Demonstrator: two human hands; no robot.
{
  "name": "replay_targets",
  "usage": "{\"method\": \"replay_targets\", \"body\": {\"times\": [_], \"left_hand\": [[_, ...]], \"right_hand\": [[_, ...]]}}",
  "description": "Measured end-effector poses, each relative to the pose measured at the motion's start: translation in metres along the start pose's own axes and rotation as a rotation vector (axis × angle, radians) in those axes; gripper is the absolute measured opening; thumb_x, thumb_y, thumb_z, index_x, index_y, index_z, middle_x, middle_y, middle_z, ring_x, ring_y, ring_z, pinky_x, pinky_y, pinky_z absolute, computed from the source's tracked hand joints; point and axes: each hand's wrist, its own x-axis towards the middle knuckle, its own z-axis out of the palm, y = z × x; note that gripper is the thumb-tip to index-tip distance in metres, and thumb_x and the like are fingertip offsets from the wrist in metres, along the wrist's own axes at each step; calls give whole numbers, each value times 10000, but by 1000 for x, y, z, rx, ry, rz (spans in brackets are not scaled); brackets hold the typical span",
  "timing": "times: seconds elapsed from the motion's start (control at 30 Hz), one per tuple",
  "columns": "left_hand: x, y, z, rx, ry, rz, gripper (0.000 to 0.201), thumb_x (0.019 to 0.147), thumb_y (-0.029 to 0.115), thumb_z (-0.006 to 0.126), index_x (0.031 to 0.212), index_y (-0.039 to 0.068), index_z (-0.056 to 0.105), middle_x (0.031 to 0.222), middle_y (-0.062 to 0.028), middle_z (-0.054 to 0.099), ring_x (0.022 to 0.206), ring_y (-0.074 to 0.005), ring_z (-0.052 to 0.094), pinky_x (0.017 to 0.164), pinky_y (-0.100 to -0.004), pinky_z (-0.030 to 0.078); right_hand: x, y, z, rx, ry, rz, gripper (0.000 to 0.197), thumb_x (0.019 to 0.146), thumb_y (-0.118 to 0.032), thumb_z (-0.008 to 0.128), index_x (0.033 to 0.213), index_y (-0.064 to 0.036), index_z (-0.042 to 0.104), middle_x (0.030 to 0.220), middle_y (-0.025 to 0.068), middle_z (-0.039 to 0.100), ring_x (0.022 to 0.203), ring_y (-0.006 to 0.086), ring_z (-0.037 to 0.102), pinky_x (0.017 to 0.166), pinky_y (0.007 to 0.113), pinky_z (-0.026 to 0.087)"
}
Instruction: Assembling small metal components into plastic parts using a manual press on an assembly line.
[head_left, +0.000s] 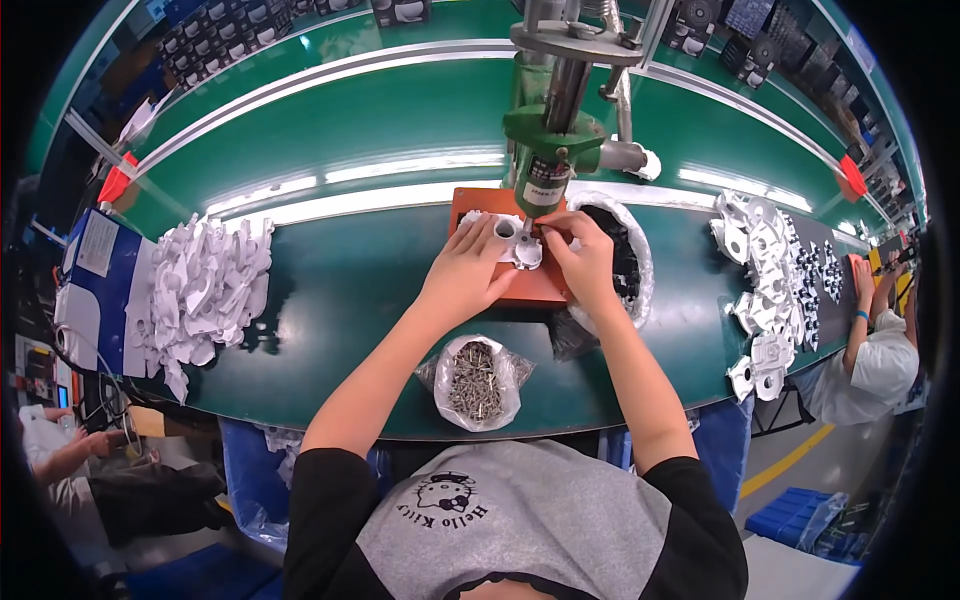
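Note:
A small white plastic part point(520, 245) lies on an orange-brown jig block point(530, 285) under the tip of a green powered screwdriver point(548, 150) that hangs from a vertical rail. My left hand point(468, 268) presses on the part's left side, fingers spread over it. My right hand point(582, 255) pinches the part's right edge next to the driver tip; whether a screw sits between its fingers is hidden. Close to my body, an open clear bag of small metal screws point(477, 380) rests on the green bench.
White plastic parts are heaped at the left point(205, 290) beside a blue-and-white bag point(95, 280). More white parts lie stacked at the right point(770, 280). A bag of black parts point(625, 255) sits behind my right hand. Other people sit at far left and far right.

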Motion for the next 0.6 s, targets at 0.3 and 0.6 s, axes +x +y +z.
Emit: {"method": "replay_targets", "body": {"times": [0.3,0.6], "left_hand": [[-7,7,-10,110,-91,6,660,667,535,732,1040,20,555,1340,-360,373,1292,-476,349,1089,-509,273],[-12,9,-3,-37,63,39,644,536,428,825,952,34,532,1266,-361,436,1254,-481,388,1074,-514,290]], "right_hand": [[3,1,14,-85,-145,-174,98,738,-38,695,822,7,672,904,125,670,869,260,645,774,322,502],[-1,-5,9,-245,-102,-203,67,770,0,651,826,18,619,906,166,639,874,319,626,784,365,493]]}}
